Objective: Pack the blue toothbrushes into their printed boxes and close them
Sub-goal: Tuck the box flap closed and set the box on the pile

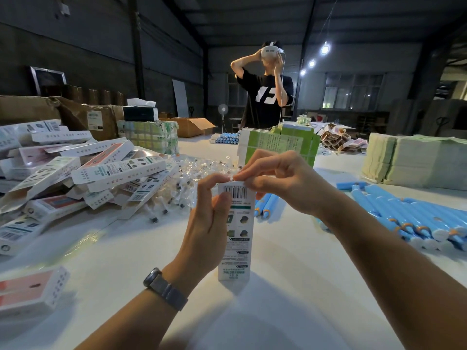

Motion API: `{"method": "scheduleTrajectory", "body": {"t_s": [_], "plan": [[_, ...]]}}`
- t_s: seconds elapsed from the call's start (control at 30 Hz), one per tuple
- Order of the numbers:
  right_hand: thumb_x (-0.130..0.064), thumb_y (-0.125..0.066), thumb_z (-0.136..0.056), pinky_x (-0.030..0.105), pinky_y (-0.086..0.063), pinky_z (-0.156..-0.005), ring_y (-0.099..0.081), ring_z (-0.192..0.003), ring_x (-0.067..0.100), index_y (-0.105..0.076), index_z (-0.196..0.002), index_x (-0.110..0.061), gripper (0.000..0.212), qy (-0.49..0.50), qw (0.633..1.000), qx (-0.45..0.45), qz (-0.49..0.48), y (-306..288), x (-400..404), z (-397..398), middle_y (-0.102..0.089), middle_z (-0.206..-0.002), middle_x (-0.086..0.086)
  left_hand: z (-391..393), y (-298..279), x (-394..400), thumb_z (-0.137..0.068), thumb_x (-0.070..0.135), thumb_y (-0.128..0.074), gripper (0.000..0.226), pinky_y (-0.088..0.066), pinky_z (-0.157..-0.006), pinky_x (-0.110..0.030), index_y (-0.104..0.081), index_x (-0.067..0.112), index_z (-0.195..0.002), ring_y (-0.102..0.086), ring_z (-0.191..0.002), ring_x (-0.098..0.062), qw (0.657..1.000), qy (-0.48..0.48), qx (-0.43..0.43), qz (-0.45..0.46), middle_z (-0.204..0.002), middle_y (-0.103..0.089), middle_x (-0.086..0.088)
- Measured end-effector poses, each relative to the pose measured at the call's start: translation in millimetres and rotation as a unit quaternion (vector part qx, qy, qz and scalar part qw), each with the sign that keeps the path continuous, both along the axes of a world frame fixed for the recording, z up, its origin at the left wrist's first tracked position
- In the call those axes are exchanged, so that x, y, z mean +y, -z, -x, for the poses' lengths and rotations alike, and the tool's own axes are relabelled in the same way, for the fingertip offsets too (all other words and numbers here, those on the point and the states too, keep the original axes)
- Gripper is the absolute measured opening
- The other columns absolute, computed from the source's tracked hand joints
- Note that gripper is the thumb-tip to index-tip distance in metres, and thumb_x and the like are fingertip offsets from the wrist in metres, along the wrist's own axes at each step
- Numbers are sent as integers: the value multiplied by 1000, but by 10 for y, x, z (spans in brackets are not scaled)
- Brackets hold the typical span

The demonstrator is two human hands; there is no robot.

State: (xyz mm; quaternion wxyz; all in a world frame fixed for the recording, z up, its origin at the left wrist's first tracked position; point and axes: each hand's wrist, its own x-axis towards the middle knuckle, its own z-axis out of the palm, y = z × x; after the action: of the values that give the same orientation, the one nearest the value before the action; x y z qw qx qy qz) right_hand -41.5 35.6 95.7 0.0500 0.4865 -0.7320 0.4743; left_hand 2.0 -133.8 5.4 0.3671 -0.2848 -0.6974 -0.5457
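Here two hands (pixel 209 215) (pixel 275 183) hold one box (pixel 237 238).

Left hand (pixel 206 223) holds printed box (pixel 236 238) upright — right hand (pixel 275 183) pinches its top.

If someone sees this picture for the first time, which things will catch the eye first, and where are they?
In the centre, the left hand grips an upright printed box while the right hand pinches its top flap. To the right lie many blue toothbrushes on the white table; to the left sits a heap of printed boxes. Behind the table stands a person holding a headset.
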Motion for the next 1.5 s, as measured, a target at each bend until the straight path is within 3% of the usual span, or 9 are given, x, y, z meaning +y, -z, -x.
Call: {"method": "scheduleTrajectory", "body": {"t_s": [0.13, 0.23, 0.43, 0.6, 0.73, 0.93, 1.13, 1.37, 1.5], "plan": [[-17, -70, -84, 46, -58, -82, -61, -98, 27, -76, -97, -25, 17, -7, 1000, -18, -8, 38, 30, 40, -63, -95, -4, 13, 15, 3, -104, 36, -31, 13, -58, -58, -28, -35, 43, -114, -66, -74, -9, 1000, -9, 6, 4, -95, -64, 24], [-11, -73, -83, 52, -53, -88, -59, -103, 29, -75, -100, -26, 23, -19, 1000, -3, -11, 48, 35, 56, -63, -98, -1, 18, 15, 7, -104, 36, -31, 13, -58, -58, -29, -36, 40, -115, -65, -73, -8, 1000, -11, 13, 3, -96, -63, 25], [-16, -72, -82, 53, -53, -87, -60, -106, 28, -74, -103, -25, 23, -30, 999, 9, -10, 35, 52, 55, -64, -103, 4, 20, 23, 27, -100, 44, -33, 15, -55, -59, -53, -37, 53, -111, -65, -71, -25, 999, -31, 9, -8, -92, -63, 17], [-12, -69, -86, 30, -55, -78, -61, -107, 17, -73, -109, -23, 26, -26, 999, -7, -19, 66, 55, 64, -64, -107, -8, 19, 17, 39, -102, 40, -32, 17, -58, -60, -45, -36, 53, -112, -65, -76, -21, 999, -36, 18, -5, -95, -61, 23], [-13, -65, -91, 26, -55, -73, -62, -103, 12, -70, -115, -22, 27, -12, 999, -9, -32, 82, 61, 58, -66, -107, -11, 26, 21, 54, -105, 31, -30, 28, -60, -66, -40, -36, 57, -115, -67, -81, -15, 999, -49, 10, -7, -100, -61, 27], [-10, -67, -89, 31, -55, -78, -64, -101, 18, -72, -113, -19, 26, -8, 999, 18, -39, 41, 51, 59, -68, -102, -1, 26, 29, 61, -105, 24, -30, 31, -58, -61, -37, -37, 54, -110, -65, -75, -19, 998, -52, 28, 0, -94, -60, 23], [-8, -65, -91, 38, -59, -75, -64, -101, 19, -71, -113, -17, 25, 0, 1000, 21, -2, 136, 22, 61, -68, -103, -4, 50, 31, 79, -105, 25, -31, 30, -58, -61, -26, -39, 54, -109, -67, -76, -11, 998, -55, 24, -26, -94, -61, 25], [-7, -62, -93, 49, -58, -70, -64, -102, 21, -71, -109, -28, 27, 4, 999, 16, 36, 236, -9, 40, -67, -106, -2, 33, 12, 98, -104, 28, -33, 28, -58, -59, -50, -40, 55, -107, -69, -71, -22, 997, -72, 23, -30, -92, -64, 19], [-9, -61, -94, 37, -59, -78, -61, -105, 17, -72, -114, -15, 23, 54, 996, 68, 29, 265, -60, 65, -65, -109, -3, 45, 22, 90, -98, 43, -38, 12, -54, -60, -61, -41, 49, -109, -68, -72, -32, 996, -72, 14, -49, -88, -64, 4]]}}
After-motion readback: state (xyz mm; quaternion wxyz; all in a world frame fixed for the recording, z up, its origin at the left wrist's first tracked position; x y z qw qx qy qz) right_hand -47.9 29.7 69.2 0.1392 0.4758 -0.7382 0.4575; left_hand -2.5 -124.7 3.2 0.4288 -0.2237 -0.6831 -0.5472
